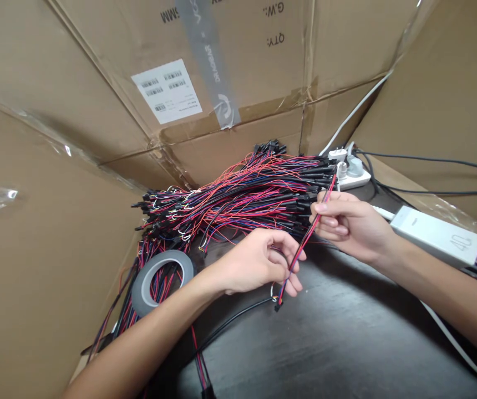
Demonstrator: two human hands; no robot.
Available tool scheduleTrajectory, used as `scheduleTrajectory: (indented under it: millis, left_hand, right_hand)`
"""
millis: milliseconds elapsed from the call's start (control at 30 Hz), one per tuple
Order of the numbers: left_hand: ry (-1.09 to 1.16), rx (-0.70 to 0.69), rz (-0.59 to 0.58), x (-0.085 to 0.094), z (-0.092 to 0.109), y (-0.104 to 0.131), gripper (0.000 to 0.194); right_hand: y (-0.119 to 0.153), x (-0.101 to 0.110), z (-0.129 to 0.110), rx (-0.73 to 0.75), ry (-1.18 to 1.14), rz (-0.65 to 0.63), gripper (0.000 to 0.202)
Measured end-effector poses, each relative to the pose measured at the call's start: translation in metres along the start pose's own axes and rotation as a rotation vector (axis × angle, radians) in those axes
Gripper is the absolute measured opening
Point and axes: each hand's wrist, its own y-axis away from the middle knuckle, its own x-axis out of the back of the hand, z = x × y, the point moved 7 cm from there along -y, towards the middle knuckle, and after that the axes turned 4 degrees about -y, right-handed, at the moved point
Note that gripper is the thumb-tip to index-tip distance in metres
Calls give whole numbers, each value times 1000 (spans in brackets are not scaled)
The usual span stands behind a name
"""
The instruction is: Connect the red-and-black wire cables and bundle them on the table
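A: From your end, which step are you on?

B: I'd judge I'm handling a single wire bundle [307,235], lining up its strands. It is in front of me, slanting between my two hands above the dark table [346,338], its lower end below the left one.

A: How do the hands stand?

B: My right hand [350,226] is closed, thumb and forefinger pinching the bundle near its upper end, the other fingers curled in. My left hand [265,263] is half curled, fingers loosely spread, with the wires running across them by the thumb tip. The view is poor there, so I can't tell whether that thumb is truly gripping.

A: And the loose end?

B: A small black connector [278,307] hangs there, with a black cable [238,315] trailing off to the left. The big wire pile [242,191] lies beyond my hands, and the grey tape roll [140,285] sits left of them.

A: So what does the next move call for?

B: I'd say a steady right pinch and light left fingers, without tugging at that connector.
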Motion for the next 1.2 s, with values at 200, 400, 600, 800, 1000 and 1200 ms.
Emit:
scheduleTrajectory:
  millis: [200,400,600,800,1000,1200]
  left_hand:
    - [41,-77,19,0,1,-2,28]
    - [33,-96,78,-2,3,-2,13]
    - [25,-122,152,1,6,-1,14]
    - [28,-137,166,3,4,-1,16]
    - [-38,-139,227,5,5,0,17]
    - [-67,-137,258,8,7,-1,12]
  right_hand:
    - [1,-2,-2,36,42,5,35]
    - [3,-5,0,48,57,14,33]
    - [4,-5,2,52,51,9,32]
    - [3,-5,1,32,34,34,33]
    - [3,-5,-1,38,63,34,37]
    - [1,-1,-2,42,72,60,37]
